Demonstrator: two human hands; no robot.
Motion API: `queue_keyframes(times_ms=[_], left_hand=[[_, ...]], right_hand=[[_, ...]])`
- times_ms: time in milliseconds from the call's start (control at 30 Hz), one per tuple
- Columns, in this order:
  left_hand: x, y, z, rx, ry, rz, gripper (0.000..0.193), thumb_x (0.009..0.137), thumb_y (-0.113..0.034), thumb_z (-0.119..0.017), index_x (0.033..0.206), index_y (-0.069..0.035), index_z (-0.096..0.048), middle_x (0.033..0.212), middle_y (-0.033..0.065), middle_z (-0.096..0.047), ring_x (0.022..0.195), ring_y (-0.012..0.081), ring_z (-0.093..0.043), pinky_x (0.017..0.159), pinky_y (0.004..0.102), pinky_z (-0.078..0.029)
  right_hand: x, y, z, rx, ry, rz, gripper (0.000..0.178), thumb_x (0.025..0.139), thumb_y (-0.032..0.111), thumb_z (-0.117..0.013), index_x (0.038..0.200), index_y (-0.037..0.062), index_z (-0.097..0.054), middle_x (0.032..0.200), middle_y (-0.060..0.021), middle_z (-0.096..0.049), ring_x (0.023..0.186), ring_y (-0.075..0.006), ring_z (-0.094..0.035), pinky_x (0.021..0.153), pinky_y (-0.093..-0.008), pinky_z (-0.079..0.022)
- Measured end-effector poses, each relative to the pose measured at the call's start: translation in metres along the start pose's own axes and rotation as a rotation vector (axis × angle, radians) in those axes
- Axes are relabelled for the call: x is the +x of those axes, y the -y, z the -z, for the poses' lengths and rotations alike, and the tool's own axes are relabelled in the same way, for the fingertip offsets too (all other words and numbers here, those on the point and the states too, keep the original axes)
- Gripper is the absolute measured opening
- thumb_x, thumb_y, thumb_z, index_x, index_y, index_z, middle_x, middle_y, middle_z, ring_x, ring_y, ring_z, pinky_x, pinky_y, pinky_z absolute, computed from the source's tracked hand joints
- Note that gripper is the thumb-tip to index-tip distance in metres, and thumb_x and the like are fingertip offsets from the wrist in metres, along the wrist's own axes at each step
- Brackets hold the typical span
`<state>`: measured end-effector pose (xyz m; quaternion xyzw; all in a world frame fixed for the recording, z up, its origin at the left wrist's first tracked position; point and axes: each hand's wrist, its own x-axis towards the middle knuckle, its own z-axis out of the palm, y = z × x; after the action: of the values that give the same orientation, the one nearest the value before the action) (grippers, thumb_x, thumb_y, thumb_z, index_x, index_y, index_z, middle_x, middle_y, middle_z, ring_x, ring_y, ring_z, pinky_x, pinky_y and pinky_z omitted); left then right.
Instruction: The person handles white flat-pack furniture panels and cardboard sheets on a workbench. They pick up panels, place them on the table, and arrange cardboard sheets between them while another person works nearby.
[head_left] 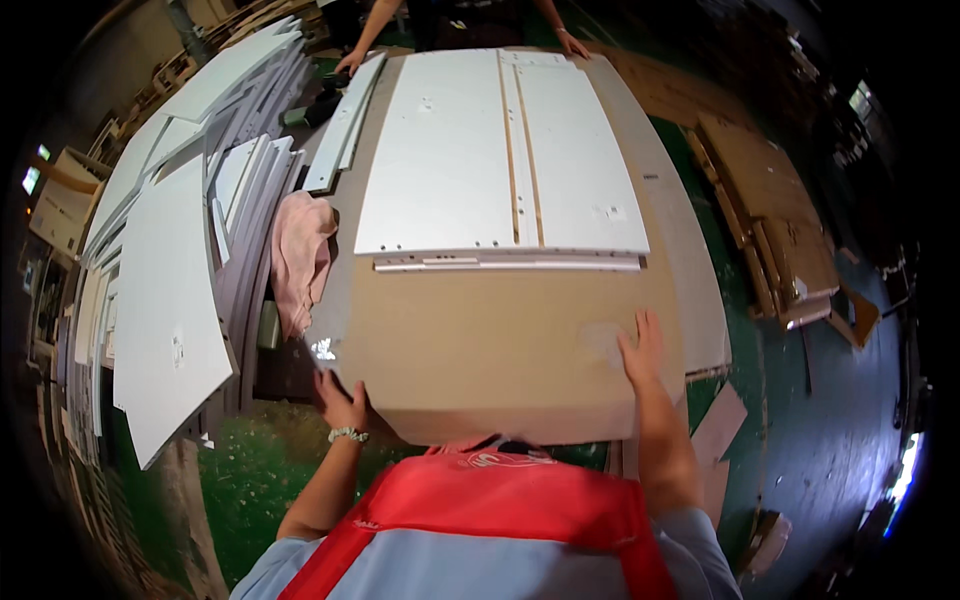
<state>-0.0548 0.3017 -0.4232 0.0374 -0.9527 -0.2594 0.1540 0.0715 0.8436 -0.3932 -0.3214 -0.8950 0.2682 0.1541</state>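
Note:
A large brown cardboard sheet (480, 345) covers the near part of the work table, its front edge bent down before my red apron. My right hand (643, 352) lies on its right side, fingers stretched out. At the near left corner my left hand (343, 408), with a band on the wrist, is beside the cardboard's edge, fingers and thumb apart. Beyond both hands, a stack of white panels (440, 160) rests on the cardboard. The upper panels have small holes, and two brown strips run lengthwise between them. A small shiny patch (322, 349) shows just past my left hand.
On the left, many white panels (175, 310) are stacked, some leaning. A pink cloth (302, 250) hangs beside narrow white boards (342, 130). Across the table, a co-worker's hands (352, 62) touch the far end. Flat cardboard cartons (765, 190) are piled at right.

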Motion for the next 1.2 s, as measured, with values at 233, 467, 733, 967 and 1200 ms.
queue_keyframes(times_ms=[233, 467, 733, 967, 1200], left_hand=[[-0.062, 0.055, -0.001, -0.362, 0.081, 0.714, 0.100, 0.071, -0.052, -0.073, 0.141, 0.000, -0.023, 0.142, 0.0300, -0.022, 0.125, 0.0381, -0.036, 0.103, 0.0467, -0.031], [-0.093, 0.041, 0.028, -1.068, 0.486, 0.993, 0.064, 0.080, -0.047, -0.065, 0.129, -0.011, -0.047, 0.127, 0.0107, -0.053, 0.116, 0.0247, -0.050, 0.091, 0.0422, -0.043], [-0.094, -0.022, 0.121, -1.280, 0.695, 0.752, 0.045, 0.086, -0.031, -0.059, 0.123, -0.007, -0.050, 0.116, 0.0096, -0.059, 0.106, 0.0258, -0.057, 0.088, 0.0436, -0.047], [-0.062, -0.108, 0.132, -1.366, 0.871, 0.365, 0.055, 0.083, -0.023, -0.064, 0.129, -0.001, -0.044, 0.124, 0.0127, -0.054, 0.112, 0.0295, -0.054, 0.092, 0.0486, -0.044], [-0.036, -0.122, 0.140, -1.358, 0.916, 0.435, 0.053, 0.080, -0.012, -0.067, 0.127, -0.002, -0.046, 0.123, 0.0086, -0.054, 0.115, 0.0226, -0.051, 0.096, 0.0387, -0.040]], right_hand=[[-0.099, -0.076, 0.037, 0.688, -0.582, -0.619, 0.062, 0.089, 0.033, -0.058, 0.136, -0.0010, -0.036, 0.139, -0.0146, -0.039, 0.125, -0.0260, -0.039, 0.101, -0.0349, -0.034], [-0.139, -0.137, 0.077, 0.855, 0.171, -0.668, 0.049, 0.089, 0.027, -0.060, 0.125, -0.0040, -0.048, 0.124, -0.0143, -0.053, 0.114, -0.0225, -0.050, 0.093, -0.0316, -0.040], [-0.130, -0.098, 0.170, 1.274, 0.278, -0.532, 0.038, 0.089, 0.018, -0.056, 0.120, -0.0033, -0.052, 0.120, -0.0104, -0.057, 0.109, -0.0209, -0.054, 0.093, -0.0329, -0.042], [-0.084, -0.036, 0.210, 1.429, 0.251, -0.239, 0.037, 0.091, 0.020, -0.052, 0.120, -0.0036, -0.053, 0.120, -0.0105, -0.057, 0.113, -0.0204, -0.051, 0.097, -0.0326, -0.037], [-0.086, -0.041, 0.225, 1.176, 0.293, -0.296, 0.037, 0.091, 0.020, -0.052, 0.118, -0.0046, -0.054, 0.118, -0.0110, -0.058, 0.110, -0.0202, -0.053, 0.096, -0.0319, -0.038]])
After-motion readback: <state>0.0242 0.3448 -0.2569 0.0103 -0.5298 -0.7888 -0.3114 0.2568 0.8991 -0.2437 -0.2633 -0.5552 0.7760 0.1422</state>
